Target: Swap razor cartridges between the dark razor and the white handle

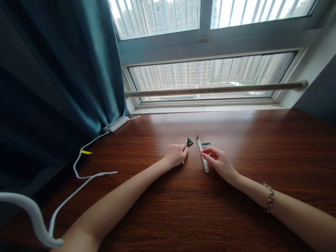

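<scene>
A razor [189, 141] with a black and green head is in my left hand [175, 155], whose fingers close round its handle. The handle's dark end shows below the hand. Just right of it, a white toothbrush [203, 159] with dark bristles slants over the table, bristle end away from me. My right hand [219, 161] pinches thumb and forefinger at the toothbrush's right edge, about mid-handle. Beyond those fingers lie green and silver razor blade heads [206, 144]; whether a handle joins them is hidden by the hand.
The brown wooden table [168, 196] reaches to a window with a horizontal metal bar [210, 90]. At the left are a white power strip [116, 124], a white cable [78, 164] with a yellow tag, and a blue curtain [99, 70]. A thick white curved tube [34, 213] stands in the near left.
</scene>
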Demonstrator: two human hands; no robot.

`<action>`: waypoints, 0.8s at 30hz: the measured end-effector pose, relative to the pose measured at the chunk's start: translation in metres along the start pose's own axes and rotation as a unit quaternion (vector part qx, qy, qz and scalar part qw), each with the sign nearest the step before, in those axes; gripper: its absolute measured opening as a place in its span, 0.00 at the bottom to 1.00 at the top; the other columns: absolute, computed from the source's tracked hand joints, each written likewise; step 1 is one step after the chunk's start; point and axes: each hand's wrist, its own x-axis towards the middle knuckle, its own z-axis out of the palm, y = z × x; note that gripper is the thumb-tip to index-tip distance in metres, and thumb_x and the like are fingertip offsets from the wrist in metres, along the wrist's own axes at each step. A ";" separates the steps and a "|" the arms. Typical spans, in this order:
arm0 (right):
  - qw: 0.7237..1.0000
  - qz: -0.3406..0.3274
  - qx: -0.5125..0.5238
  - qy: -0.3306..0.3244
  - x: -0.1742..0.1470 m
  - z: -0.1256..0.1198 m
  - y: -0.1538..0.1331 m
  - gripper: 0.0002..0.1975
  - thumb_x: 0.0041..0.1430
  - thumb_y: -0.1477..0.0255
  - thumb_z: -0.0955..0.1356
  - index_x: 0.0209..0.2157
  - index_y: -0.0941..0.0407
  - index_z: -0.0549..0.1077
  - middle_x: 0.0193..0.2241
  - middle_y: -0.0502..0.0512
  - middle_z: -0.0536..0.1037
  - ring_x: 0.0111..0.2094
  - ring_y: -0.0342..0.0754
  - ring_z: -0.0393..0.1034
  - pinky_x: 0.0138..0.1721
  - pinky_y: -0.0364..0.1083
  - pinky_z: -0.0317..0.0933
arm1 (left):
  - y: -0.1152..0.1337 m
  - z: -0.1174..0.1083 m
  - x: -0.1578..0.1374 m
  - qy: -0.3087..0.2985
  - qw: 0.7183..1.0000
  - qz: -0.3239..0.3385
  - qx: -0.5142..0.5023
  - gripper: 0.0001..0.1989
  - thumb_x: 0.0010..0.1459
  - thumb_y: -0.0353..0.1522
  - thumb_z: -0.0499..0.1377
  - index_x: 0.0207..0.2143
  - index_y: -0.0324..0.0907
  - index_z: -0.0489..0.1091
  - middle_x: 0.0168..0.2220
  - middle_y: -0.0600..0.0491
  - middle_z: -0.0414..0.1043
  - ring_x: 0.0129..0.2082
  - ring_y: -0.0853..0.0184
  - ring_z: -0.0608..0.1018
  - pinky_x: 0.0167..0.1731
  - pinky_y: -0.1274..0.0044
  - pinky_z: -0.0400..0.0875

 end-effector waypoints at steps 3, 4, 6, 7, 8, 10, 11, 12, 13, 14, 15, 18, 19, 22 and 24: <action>0.982 -0.120 -0.125 -0.072 -0.014 0.004 -0.010 0.21 0.58 0.64 0.60 0.14 0.58 0.61 0.12 0.46 0.58 0.16 0.38 0.50 0.19 0.41 0.45 | 0.002 -0.008 0.000 0.005 1.000 0.015 0.027 0.23 0.58 0.42 0.42 0.23 0.39 0.69 0.25 0.45 0.71 0.29 0.61 0.73 0.31 0.72 0.62; 0.964 -0.180 -0.163 -0.106 -0.021 0.006 -0.015 0.22 0.58 0.66 0.60 0.12 0.58 0.59 0.11 0.46 0.57 0.15 0.38 0.49 0.19 0.41 0.45 | 0.003 -0.011 -0.005 0.017 0.999 0.027 0.027 0.24 0.58 0.42 0.40 0.23 0.38 0.68 0.25 0.44 0.71 0.30 0.60 0.73 0.32 0.71 0.62; 0.909 -0.312 -0.207 -0.183 -0.036 0.014 -0.024 0.18 0.58 0.68 0.60 0.15 0.58 0.62 0.15 0.49 0.63 0.18 0.39 0.54 0.22 0.42 0.49 | 0.010 -0.019 -0.023 0.080 0.991 0.110 -0.007 0.23 0.59 0.40 0.39 0.25 0.37 0.67 0.27 0.42 0.71 0.33 0.60 0.72 0.35 0.69 0.63; 0.881 -0.355 -0.223 -0.221 -0.045 0.019 -0.029 0.15 0.57 0.67 0.61 0.20 0.58 0.66 0.19 0.51 0.67 0.22 0.42 0.59 0.25 0.43 0.53 | 0.015 -0.022 -0.036 0.119 0.971 0.196 -0.068 0.22 0.59 0.40 0.40 0.26 0.37 0.67 0.28 0.42 0.70 0.33 0.61 0.72 0.36 0.68 0.63; 0.851 -0.396 -0.207 -0.274 -0.053 0.024 -0.033 0.13 0.55 0.63 0.62 0.25 0.57 0.69 0.23 0.53 0.70 0.26 0.45 0.62 0.28 0.44 0.56 | 0.022 -0.024 -0.049 0.137 0.932 0.302 -0.144 0.21 0.58 0.40 0.41 0.29 0.37 0.67 0.30 0.42 0.71 0.35 0.61 0.72 0.39 0.68 0.64; 0.827 -0.393 -0.145 -0.374 -0.067 0.033 -0.041 0.12 0.54 0.61 0.63 0.33 0.55 0.71 0.32 0.55 0.73 0.35 0.46 0.65 0.36 0.45 0.59 | 0.037 -0.029 -0.076 0.047 0.848 0.477 -0.226 0.18 0.57 0.38 0.44 0.41 0.37 0.66 0.41 0.44 0.71 0.47 0.61 0.68 0.48 0.70 0.60; 0.830 -0.382 -0.136 -0.384 -0.073 0.036 -0.043 0.13 0.55 0.61 0.63 0.36 0.54 0.71 0.36 0.55 0.72 0.37 0.46 0.65 0.39 0.46 0.60 | 0.044 -0.031 -0.086 -0.012 0.802 0.547 -0.239 0.19 0.57 0.36 0.44 0.44 0.37 0.65 0.46 0.46 0.68 0.51 0.63 0.65 0.52 0.73 0.57; 0.833 -0.370 -0.131 -0.390 -0.077 0.039 -0.045 0.14 0.56 0.61 0.62 0.38 0.54 0.70 0.39 0.55 0.71 0.39 0.46 0.65 0.41 0.47 0.60 | 0.050 -0.032 -0.093 -0.068 0.769 0.588 -0.239 0.19 0.57 0.34 0.43 0.46 0.36 0.64 0.49 0.48 0.66 0.54 0.65 0.62 0.55 0.75 0.52; 0.838 -0.357 -0.130 -0.392 -0.080 0.040 -0.047 0.14 0.57 0.61 0.62 0.40 0.55 0.69 0.42 0.55 0.70 0.41 0.47 0.65 0.42 0.48 0.60 | 0.055 -0.034 -0.098 -0.121 0.763 0.595 -0.221 0.20 0.57 0.33 0.42 0.47 0.35 0.64 0.53 0.49 0.62 0.56 0.66 0.59 0.57 0.77 0.49; 0.842 -0.348 -0.133 -0.390 -0.081 0.041 -0.047 0.14 0.58 0.62 0.61 0.42 0.55 0.68 0.43 0.56 0.69 0.42 0.47 0.65 0.43 0.50 0.60 | 0.059 -0.035 -0.099 -0.165 0.762 0.591 -0.206 0.21 0.57 0.33 0.42 0.48 0.35 0.64 0.55 0.51 0.58 0.58 0.66 0.55 0.58 0.78 0.45; 0.846 -0.338 -0.133 -0.391 -0.081 0.041 -0.047 0.14 0.58 0.63 0.61 0.43 0.55 0.67 0.45 0.56 0.68 0.43 0.48 0.64 0.43 0.50 0.60 | 0.061 -0.036 -0.099 -0.191 0.762 0.585 -0.202 0.22 0.56 0.34 0.42 0.48 0.35 0.64 0.57 0.52 0.55 0.59 0.66 0.53 0.58 0.78 0.43; 0.854 -0.312 -0.132 -0.395 -0.079 0.040 -0.047 0.14 0.59 0.64 0.61 0.44 0.54 0.66 0.46 0.56 0.66 0.43 0.48 0.64 0.43 0.51 0.61 | 0.060 -0.035 -0.092 -0.232 0.764 0.564 -0.210 0.24 0.56 0.37 0.43 0.50 0.36 0.63 0.60 0.56 0.47 0.60 0.67 0.50 0.58 0.79 0.40; 0.856 -0.306 -0.131 -0.397 -0.078 0.040 -0.047 0.14 0.59 0.65 0.61 0.44 0.55 0.66 0.46 0.56 0.66 0.43 0.48 0.64 0.43 0.51 0.61 | 0.059 -0.033 -0.090 -0.238 0.763 0.560 -0.218 0.24 0.56 0.37 0.43 0.51 0.36 0.63 0.60 0.57 0.45 0.60 0.67 0.50 0.58 0.80 0.40; 0.861 -0.288 -0.126 -0.401 -0.078 0.041 -0.048 0.13 0.59 0.66 0.61 0.44 0.55 0.66 0.45 0.56 0.67 0.42 0.47 0.64 0.42 0.50 0.62 | 0.057 -0.029 -0.088 -0.240 0.755 0.558 -0.248 0.25 0.56 0.38 0.43 0.50 0.34 0.64 0.60 0.55 0.45 0.60 0.67 0.50 0.58 0.81 0.40; 0.865 -0.274 -0.124 -0.402 -0.079 0.044 -0.049 0.13 0.59 0.66 0.61 0.44 0.55 0.66 0.45 0.55 0.67 0.42 0.47 0.65 0.42 0.50 0.62 | 0.057 -0.026 -0.088 -0.238 0.747 0.559 -0.269 0.26 0.56 0.40 0.43 0.50 0.32 0.64 0.60 0.53 0.46 0.60 0.67 0.51 0.58 0.82 0.40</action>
